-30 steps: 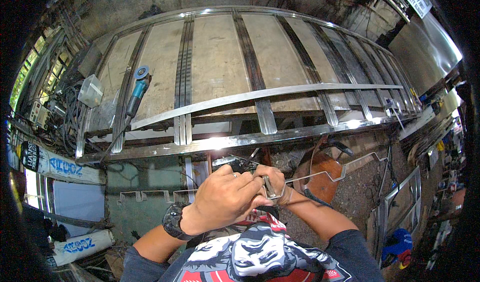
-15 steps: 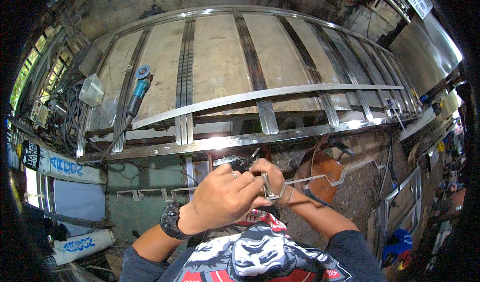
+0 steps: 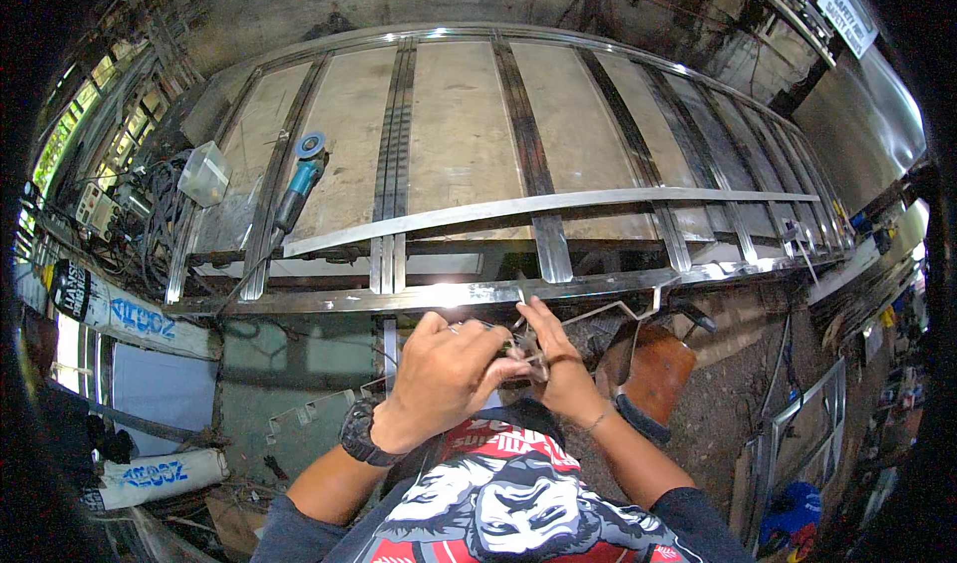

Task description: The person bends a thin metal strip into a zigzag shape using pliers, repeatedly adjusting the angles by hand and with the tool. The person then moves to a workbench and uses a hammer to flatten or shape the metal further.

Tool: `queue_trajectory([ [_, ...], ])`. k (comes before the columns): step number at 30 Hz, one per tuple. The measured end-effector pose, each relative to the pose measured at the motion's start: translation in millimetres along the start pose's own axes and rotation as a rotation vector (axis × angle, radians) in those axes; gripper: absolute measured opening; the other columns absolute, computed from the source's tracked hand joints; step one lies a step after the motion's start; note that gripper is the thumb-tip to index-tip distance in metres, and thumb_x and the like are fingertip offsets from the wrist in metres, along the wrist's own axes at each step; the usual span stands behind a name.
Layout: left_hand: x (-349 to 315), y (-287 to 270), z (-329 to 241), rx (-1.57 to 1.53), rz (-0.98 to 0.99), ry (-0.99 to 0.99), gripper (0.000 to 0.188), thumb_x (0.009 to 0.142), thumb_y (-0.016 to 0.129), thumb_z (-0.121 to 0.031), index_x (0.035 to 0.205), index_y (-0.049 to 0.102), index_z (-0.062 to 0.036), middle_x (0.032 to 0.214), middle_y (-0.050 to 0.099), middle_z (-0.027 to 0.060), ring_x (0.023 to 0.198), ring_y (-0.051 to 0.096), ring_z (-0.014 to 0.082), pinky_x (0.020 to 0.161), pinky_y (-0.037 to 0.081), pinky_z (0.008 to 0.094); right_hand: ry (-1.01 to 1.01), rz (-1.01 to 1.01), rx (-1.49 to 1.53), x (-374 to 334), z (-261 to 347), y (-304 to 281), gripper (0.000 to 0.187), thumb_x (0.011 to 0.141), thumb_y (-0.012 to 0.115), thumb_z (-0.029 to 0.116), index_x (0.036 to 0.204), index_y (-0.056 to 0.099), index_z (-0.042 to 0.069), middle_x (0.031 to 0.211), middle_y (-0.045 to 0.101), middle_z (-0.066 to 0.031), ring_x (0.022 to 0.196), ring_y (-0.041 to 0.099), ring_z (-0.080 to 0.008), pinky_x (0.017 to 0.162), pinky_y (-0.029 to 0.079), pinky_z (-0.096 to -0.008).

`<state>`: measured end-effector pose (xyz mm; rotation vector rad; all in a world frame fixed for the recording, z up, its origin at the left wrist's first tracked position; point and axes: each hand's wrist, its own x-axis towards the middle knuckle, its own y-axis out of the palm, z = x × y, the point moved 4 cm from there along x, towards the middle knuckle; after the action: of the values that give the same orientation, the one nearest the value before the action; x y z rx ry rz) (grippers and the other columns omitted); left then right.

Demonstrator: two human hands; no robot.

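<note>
A person's left hand (image 3: 444, 369) closes round the middle of a thin bent metal strip (image 3: 598, 311), thumb and fingers clamped at chest height. The right hand (image 3: 568, 378) lies against the same spot with its fingers straightened toward the worktop; motion blurs the metal there, so I cannot tell whether this grip pinches or merely steadies.

A moment ago both hands were bunched together and the strip's right arm reached out over the floor. Now the right fingers have opened out, that arm has swung up toward the worktop, and the left arm has dropped; I take this to mean the piece is being turned, with the left hand bearing most of it.

The strip's long axis runs slantwise, from low at the person's left to high at the right. Its square-cornered left arm hangs above a greenish floor panel (image 3: 289, 354); its stepped right end points at the front rail (image 3: 439, 298), overlapping it from here.

Beyond, a ladder-like metal frame (image 3: 391, 164) covers the worktop (image 3: 454, 114). A pale flat bar (image 3: 478, 208) crosses it, and a blue angle grinder (image 3: 302, 184) lies on the left, disc pointing away.
</note>
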<state>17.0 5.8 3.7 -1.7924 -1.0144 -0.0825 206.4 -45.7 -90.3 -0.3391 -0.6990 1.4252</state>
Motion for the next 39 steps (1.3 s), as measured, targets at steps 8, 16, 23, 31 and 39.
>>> queue_trajectory([
  [8, -0.7, -7.6, 52.5, -0.757, 0.104, -0.406, 0.047, 0.111, 0.057, -0.047, 0.119, 0.068, -0.0023, 0.089, 0.066, 0.0098, 0.083, 0.062, 0.0206, 0.087, 0.047, 0.0315, 0.447, 0.186, 0.500, -5.8, -39.4, -13.8, 0.032, 0.108, 0.067, 0.036, 0.124, 0.070, 0.008, 0.108, 0.073, -0.0018, 0.113, 0.071, -0.0212, 0.100, 0.055, -0.0402],
  [16, 0.1, 9.2, 78.8, -1.463, -0.188, -0.590, 0.067, 0.113, 0.031, -0.065, 0.107, 0.063, -0.0067, 0.091, 0.060, 0.0037, 0.082, 0.057, 0.0149, 0.074, 0.047, 0.0307, 0.898, 0.375, 1.599, -20.1, -28.7, -5.3, 0.055, 0.105, 0.060, 0.031, 0.145, 0.052, -0.006, 0.125, 0.067, -0.0402, 0.117, 0.069, -0.0521, 0.101, 0.060, -0.0595],
  [23, 15.1, 7.0, 89.4, -1.579, -0.209, -0.487, 0.072, 0.112, 0.028, -0.068, 0.092, 0.057, -0.0052, 0.074, 0.053, 0.0047, 0.070, 0.053, 0.0189, 0.069, 0.047, 0.0351, 0.645, 0.184, 1.653, 8.7, 12.0, -33.5, 0.073, 0.087, 0.065, 0.027, 0.153, 0.045, 0.000, 0.147, 0.053, -0.0399, 0.136, 0.057, -0.0505, 0.116, 0.042, -0.0705],
  [31, 21.5, 21.2, 81.1, -1.480, -0.223, -0.577, 0.071, 0.110, 0.033, -0.071, 0.094, 0.061, -0.0079, 0.080, 0.056, 0.0027, 0.074, 0.056, 0.0153, 0.072, 0.048, 0.0322, 0.499, 0.403, 0.943, 8.5, 44.6, -38.1, 0.081, 0.086, 0.074, 0.010, 0.158, 0.038, -0.006, 0.113, 0.069, -0.0154, 0.105, 0.067, -0.0224, 0.092, 0.055, -0.0345],
  [39, 5.6, 26.3, 64.2, -1.003, -0.264, -0.396, 0.063, 0.110, 0.048, -0.064, 0.104, 0.066, -0.0038, 0.085, 0.053, -0.0008, 0.078, 0.051, 0.0113, 0.072, 0.042, 0.0265, 0.311, 0.610, 0.658, 25.0, 79.9, -46.6, 0.078, 0.090, 0.074, 0.008, 0.159, 0.040, -0.002, 0.114, 0.065, -0.0062, 0.104, 0.060, -0.0148, 0.094, 0.051, -0.0335],
])
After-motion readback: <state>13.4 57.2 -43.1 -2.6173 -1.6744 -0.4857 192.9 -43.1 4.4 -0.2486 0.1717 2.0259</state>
